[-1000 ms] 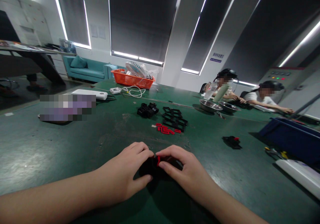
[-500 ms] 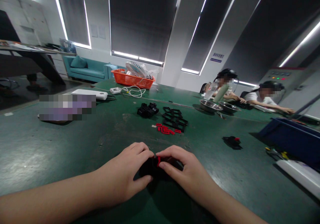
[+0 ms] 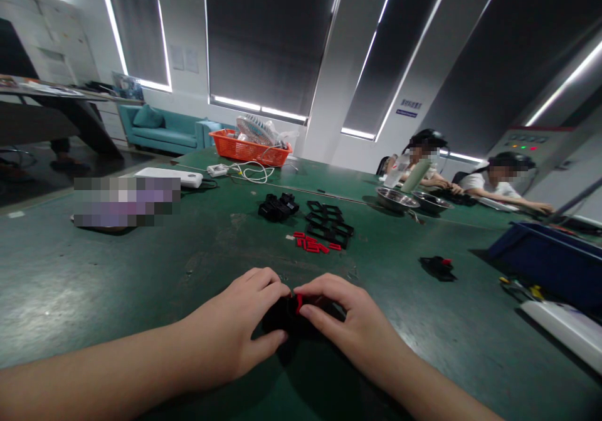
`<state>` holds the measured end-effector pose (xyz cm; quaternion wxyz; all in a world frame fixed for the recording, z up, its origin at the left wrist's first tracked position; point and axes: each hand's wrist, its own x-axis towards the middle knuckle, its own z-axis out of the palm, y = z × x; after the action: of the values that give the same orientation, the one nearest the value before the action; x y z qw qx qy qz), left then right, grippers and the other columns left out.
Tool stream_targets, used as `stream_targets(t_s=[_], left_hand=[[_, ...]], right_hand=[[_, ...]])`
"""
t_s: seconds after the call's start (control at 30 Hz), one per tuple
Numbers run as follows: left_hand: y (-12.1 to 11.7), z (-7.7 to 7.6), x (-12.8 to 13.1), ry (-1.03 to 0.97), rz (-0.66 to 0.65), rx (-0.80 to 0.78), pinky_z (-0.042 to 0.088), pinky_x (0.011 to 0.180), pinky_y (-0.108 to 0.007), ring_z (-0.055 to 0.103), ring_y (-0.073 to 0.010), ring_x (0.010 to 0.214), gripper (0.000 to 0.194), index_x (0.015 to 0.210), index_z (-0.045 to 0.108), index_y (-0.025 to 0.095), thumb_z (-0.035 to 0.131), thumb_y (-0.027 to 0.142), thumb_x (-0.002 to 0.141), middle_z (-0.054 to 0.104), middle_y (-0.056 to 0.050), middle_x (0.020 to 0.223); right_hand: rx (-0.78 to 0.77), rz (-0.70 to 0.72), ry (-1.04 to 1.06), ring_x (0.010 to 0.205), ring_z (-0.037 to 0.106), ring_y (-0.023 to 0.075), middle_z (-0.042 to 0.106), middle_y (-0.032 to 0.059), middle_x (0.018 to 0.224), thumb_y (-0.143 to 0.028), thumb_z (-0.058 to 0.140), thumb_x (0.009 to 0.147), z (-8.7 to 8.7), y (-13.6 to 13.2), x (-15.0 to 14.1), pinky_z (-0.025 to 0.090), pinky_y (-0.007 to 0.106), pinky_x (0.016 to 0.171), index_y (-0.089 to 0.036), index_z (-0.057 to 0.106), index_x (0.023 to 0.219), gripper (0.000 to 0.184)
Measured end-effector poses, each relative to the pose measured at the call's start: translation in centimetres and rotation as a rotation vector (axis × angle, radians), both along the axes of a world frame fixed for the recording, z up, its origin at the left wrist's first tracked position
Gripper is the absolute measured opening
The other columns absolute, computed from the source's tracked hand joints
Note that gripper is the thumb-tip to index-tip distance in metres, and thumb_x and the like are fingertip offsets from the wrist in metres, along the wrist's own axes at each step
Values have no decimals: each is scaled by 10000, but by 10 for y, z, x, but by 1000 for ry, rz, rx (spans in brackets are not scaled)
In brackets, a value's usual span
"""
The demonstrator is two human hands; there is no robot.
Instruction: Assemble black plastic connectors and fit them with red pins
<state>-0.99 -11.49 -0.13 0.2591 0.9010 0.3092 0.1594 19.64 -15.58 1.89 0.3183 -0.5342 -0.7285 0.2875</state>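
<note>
My left hand (image 3: 251,317) is closed on a black plastic part (image 3: 276,313) low over the green table, thumb below and fingers above. Between the thumb and index finger of my right hand (image 3: 345,311) is a small red plastic piece (image 3: 299,303), pressed against the black part. Much of the black part is hidden by my fingers and in shadow. Beyond my hands lie several loose red plastic pieces (image 3: 312,244). Just behind them are black rectangular frames (image 3: 324,228) and a heap of black plastic parts (image 3: 278,207).
A black part with a red piece (image 3: 438,268) lies to the right, near a blue bin (image 3: 550,255) and a white device (image 3: 564,330). Metal bowls (image 3: 396,199) and two people sit at the far right. An orange basket (image 3: 251,151) stands at the back, a white power bank (image 3: 170,177) at left.
</note>
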Motion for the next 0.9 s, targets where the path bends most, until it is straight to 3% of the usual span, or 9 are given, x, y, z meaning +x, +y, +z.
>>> stream_targets(t_s=[0.9], left_hand=[[0, -2, 1, 7, 10, 18, 432, 989, -454, 501, -273, 1114, 294, 1115, 584, 207, 610, 189, 822, 560, -74, 1156]], right_hand=[[1, -28, 49, 813, 669, 152, 718, 17, 895, -92, 658, 793, -3, 0, -2, 520, 282, 756, -203, 726, 958, 210]])
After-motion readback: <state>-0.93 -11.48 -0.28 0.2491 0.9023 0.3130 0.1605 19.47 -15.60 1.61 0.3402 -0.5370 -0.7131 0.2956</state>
